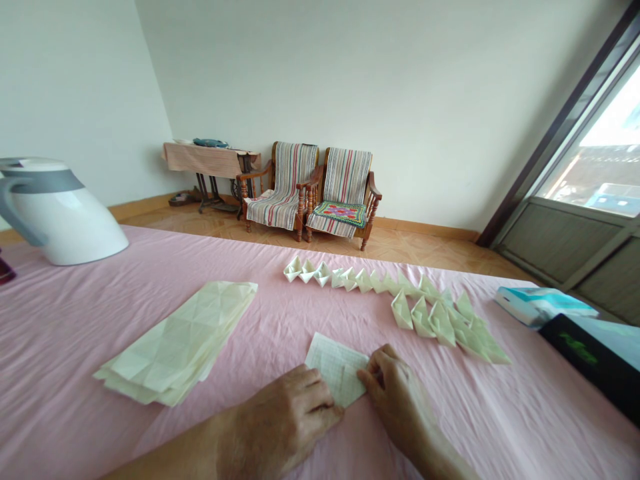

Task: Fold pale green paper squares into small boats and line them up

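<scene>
A small folded sheet of squared paper (336, 365) lies on the pink tablecloth (75, 333) near the front edge. My left hand (285, 417) rests curled on its near left part, pressing it down. My right hand (393, 393) pinches the sheet's right corner with closed fingers. A stack of creased pale sheets (180, 343) lies to the left of my hands. Behind and to the right, a long row of folded paper boats (400, 300) stretches across the cloth.
A white electric kettle (55, 213) stands at the far left. A tissue pack (543, 305) and a dark box (595, 363) lie at the right edge. Two striped wooden chairs (313, 193) and a side table (210, 160) stand by the far wall.
</scene>
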Demonstrator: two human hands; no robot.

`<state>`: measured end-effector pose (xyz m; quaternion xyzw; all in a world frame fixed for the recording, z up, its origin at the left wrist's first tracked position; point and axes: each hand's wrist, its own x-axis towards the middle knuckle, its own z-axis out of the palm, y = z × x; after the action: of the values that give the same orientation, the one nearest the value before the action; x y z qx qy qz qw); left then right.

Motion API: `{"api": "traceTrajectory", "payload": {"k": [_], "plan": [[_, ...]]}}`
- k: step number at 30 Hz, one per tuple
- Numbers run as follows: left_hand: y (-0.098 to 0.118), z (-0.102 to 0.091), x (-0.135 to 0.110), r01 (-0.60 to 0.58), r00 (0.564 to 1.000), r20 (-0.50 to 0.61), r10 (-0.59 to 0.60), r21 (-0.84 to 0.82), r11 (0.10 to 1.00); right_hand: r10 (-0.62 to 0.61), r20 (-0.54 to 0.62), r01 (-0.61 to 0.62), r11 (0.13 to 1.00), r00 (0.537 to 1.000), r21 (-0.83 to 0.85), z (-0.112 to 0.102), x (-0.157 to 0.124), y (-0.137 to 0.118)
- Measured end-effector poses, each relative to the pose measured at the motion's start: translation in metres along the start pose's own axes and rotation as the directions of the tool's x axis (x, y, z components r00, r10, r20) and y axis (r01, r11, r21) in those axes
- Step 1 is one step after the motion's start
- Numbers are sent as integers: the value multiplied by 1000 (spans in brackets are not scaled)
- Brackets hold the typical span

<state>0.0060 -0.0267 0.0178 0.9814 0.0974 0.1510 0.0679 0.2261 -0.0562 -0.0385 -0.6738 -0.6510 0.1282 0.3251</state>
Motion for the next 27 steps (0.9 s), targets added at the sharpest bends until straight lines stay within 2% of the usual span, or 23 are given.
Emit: {"api": "traceTrajectory", "payload": {"k": [7, 13, 16, 18, 20, 22, 25, 27], "plan": [[1, 0, 0, 6, 1000, 15, -6, -4, 1000, -9, -7, 9, 997, 1000, -72, -6, 0, -5], [-1, 2, -1, -8, 1000, -14, 7, -35, 999, -23, -86, 10, 989, 996, -148, -20, 8, 6], [-2, 3, -2, -20, 1000, -24, 19, -24, 1000, -107, -120, 86, 982, 987, -168, -26, 1, -5], [-2, 3, -1, -23, 1000, -19, 23, -11, 1000, -227, -97, 202, 955, 969, -219, -24, -11, -15], [-2, 4, -1, -20, 1000, -6, 20, -7, 1000, -352, -3, 338, 903, 936, -267, -17, -25, -22], [-1, 4, -1, -11, 1000, -2, 11, -15, 1000, -451, 36, 440, 847, 892, -297, -8, -37, -20], [-1, 4, -2, 13, 1000, -4, -13, -24, 1000, -600, -55, 541, 754, 798, -373, 5, -46, -8], [-1, 4, -2, 16, 1000, -5, -16, -28, 999, -669, -28, 578, 662, 743, -477, 9, -47, 0]]}}
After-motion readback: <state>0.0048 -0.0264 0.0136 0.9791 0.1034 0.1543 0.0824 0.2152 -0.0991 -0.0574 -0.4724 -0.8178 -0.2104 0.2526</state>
